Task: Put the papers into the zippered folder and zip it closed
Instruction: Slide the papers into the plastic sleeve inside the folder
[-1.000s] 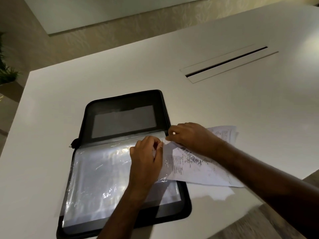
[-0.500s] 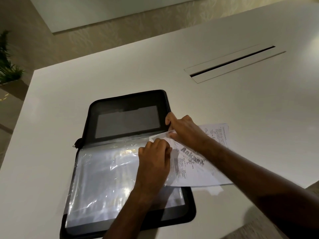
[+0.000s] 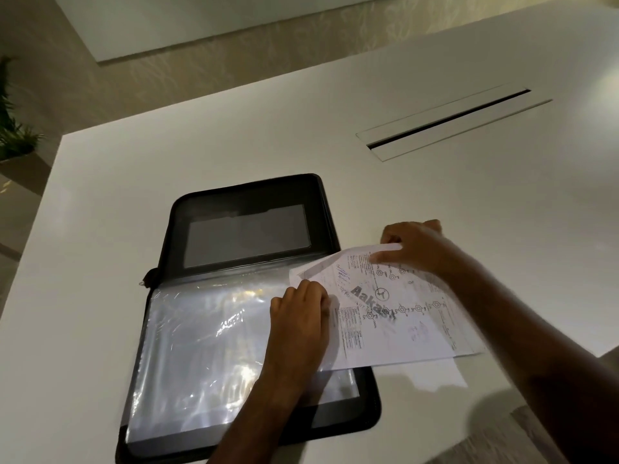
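1. The black zippered folder (image 3: 241,229) lies open on the white counter (image 3: 201,155), its far half showing a grey window pocket and its near half covered by shiny clear plastic sleeves (image 3: 201,346).
2. The left hand (image 3: 299,316) rests on the right edge of the sleeves; its grip is curled, the fingertips pinching the sleeve edge where the papers meet it.
3. The printed papers (image 3: 395,316) lie just right of that grip, tilted, with their left part over the folder's right edge and the rest out on the counter. Whether they sit inside a sleeve cannot be told.
4. The right hand (image 3: 418,246) is at the papers' far corner, beyond and right of the left grip; its grip is closed on that corner, thumb on top of the sheet.
5. A zip pull (image 3: 146,281) sticks out at the folder's left spine, well left of both grips.
6. A long cable slot (image 3: 449,123) is set in the counter far beyond the right grip.
7. A green plant (image 3: 13,128) stands off the counter at the far left.
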`<act>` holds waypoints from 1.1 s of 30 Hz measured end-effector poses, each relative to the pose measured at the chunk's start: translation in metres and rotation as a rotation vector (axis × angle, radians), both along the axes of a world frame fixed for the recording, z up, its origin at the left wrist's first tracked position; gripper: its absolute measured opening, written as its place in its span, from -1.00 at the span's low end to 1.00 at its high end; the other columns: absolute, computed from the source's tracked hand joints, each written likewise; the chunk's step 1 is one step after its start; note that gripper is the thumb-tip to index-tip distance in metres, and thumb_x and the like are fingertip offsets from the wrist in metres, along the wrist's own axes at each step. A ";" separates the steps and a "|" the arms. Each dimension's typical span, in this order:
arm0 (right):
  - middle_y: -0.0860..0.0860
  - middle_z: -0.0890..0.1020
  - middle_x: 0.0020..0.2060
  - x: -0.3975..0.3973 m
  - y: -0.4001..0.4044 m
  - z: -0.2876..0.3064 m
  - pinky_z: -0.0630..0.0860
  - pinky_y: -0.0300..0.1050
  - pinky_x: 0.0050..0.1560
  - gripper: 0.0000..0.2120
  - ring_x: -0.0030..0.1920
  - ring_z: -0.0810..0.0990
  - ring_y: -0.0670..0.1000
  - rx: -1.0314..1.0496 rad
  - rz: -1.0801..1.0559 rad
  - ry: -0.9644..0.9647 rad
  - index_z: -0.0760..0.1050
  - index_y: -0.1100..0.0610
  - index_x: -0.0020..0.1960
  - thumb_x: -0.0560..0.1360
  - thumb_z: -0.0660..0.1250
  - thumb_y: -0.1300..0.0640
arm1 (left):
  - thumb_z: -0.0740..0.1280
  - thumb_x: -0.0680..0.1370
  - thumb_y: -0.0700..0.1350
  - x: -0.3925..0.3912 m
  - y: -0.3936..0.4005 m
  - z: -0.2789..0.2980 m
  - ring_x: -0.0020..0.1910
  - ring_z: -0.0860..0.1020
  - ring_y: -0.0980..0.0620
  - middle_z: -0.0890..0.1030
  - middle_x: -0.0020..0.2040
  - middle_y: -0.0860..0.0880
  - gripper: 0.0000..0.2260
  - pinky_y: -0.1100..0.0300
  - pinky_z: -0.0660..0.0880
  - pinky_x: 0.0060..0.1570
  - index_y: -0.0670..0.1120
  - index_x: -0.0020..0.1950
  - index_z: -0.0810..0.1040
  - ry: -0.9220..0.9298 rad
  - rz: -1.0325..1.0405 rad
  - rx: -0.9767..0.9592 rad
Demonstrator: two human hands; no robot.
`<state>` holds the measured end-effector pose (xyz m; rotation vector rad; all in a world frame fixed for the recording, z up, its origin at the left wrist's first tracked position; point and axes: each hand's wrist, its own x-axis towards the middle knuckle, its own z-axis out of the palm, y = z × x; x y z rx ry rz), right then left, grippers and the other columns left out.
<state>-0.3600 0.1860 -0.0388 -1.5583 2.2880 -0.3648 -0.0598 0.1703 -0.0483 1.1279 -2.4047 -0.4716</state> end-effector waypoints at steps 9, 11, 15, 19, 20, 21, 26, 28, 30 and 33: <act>-0.10 0.67 -0.31 -0.044 0.043 0.016 0.47 -0.08 -0.22 -0.35 -0.25 0.62 -0.06 -0.083 -0.212 -0.324 0.58 -0.04 -0.21 0.14 0.46 -0.62 | 0.26 0.65 0.09 0.001 -0.003 -0.004 -0.21 0.52 0.11 0.56 -0.06 0.15 -0.81 0.37 0.28 -0.06 0.17 -0.04 0.25 -0.007 -0.001 0.004; -0.14 0.68 -0.38 -0.040 0.049 0.019 0.45 -0.25 -0.35 -0.49 -0.38 0.60 -0.21 -0.179 -0.245 -0.426 0.59 0.01 -0.22 0.24 0.59 -0.42 | 0.22 0.64 0.14 0.001 -0.001 -0.003 -0.23 0.51 0.11 0.56 -0.06 0.15 -0.82 0.38 0.28 -0.07 0.16 -0.05 0.24 0.001 -0.012 0.015; 0.04 0.78 -0.29 -0.032 0.063 0.013 0.55 -0.31 -0.44 -0.65 -0.39 0.71 -0.14 -0.264 -0.355 -0.728 0.62 0.16 -0.06 0.37 0.62 -0.07 | 0.15 0.63 0.19 0.003 0.002 -0.004 -0.24 0.51 0.11 0.57 -0.04 0.14 -0.81 0.29 0.36 -0.02 0.15 -0.06 0.21 0.001 -0.045 0.025; 0.12 0.81 -0.16 -0.028 0.077 0.011 0.74 -0.09 -0.28 -0.69 -0.22 0.80 0.01 -0.226 -0.402 -0.843 0.59 0.09 0.10 0.46 0.61 0.05 | -0.04 0.64 0.28 0.007 0.005 -0.006 -0.24 0.48 0.14 0.55 -0.05 0.16 -0.76 0.37 0.27 -0.05 0.16 -0.08 0.17 -0.011 -0.063 0.009; 0.11 0.81 -0.13 -0.027 0.082 0.011 0.73 -0.08 -0.29 -0.70 -0.18 0.82 0.03 -0.201 -0.373 -0.882 0.60 0.09 0.10 0.46 0.60 0.03 | -0.05 0.64 0.28 0.007 0.006 -0.006 -0.24 0.47 0.15 0.55 -0.05 0.16 -0.76 0.39 0.26 -0.06 0.16 -0.08 0.17 -0.012 -0.061 0.010; 0.10 0.82 -0.10 -0.026 0.086 0.011 0.73 -0.09 -0.28 -0.71 -0.13 0.83 0.07 -0.169 -0.334 -0.913 0.61 0.10 0.11 0.47 0.58 0.03 | -0.04 0.63 0.28 0.007 0.006 -0.006 -0.24 0.48 0.16 0.55 -0.05 0.17 -0.76 0.40 0.25 -0.06 0.16 -0.08 0.19 -0.011 -0.057 0.013; 0.07 0.80 0.07 -0.014 0.097 -0.002 0.74 0.07 -0.10 -0.72 0.00 0.81 0.12 -0.224 -0.254 -0.856 0.55 0.11 0.24 0.57 0.52 0.20 | -0.02 0.62 0.28 0.007 0.006 -0.005 -0.23 0.48 0.16 0.55 -0.01 0.17 -0.77 0.35 0.27 -0.05 0.16 -0.06 0.21 -0.023 -0.049 0.015; 0.00 0.80 0.09 -0.012 0.098 -0.004 0.75 0.04 -0.11 -0.73 0.01 0.81 0.10 -0.259 -0.216 -0.805 0.55 0.03 0.26 0.60 0.49 0.18 | -0.10 0.62 0.31 0.006 0.005 -0.001 -0.24 0.47 0.17 0.55 -0.02 0.17 -0.72 0.33 0.27 -0.03 0.17 -0.06 0.22 -0.012 -0.040 0.013; -0.03 0.79 0.08 -0.014 0.100 -0.002 0.75 0.02 -0.16 -0.74 -0.01 0.82 0.11 -0.299 -0.211 -0.799 0.56 -0.04 0.25 0.61 0.48 0.18 | -0.13 0.63 0.32 0.004 0.004 0.003 -0.24 0.46 0.17 0.54 -0.02 0.18 -0.70 0.39 0.23 -0.04 0.17 -0.06 0.24 -0.014 -0.021 -0.004; -0.02 0.79 0.07 -0.020 0.103 0.002 0.76 0.13 -0.17 -0.74 -0.06 0.82 0.14 -0.317 -0.205 -0.774 0.58 -0.12 0.21 0.61 0.48 0.17 | 0.12 0.63 0.21 0.005 0.000 0.003 -0.19 0.48 0.12 0.56 0.00 0.16 -0.84 0.39 0.22 -0.03 0.16 -0.04 0.28 -0.032 -0.007 0.004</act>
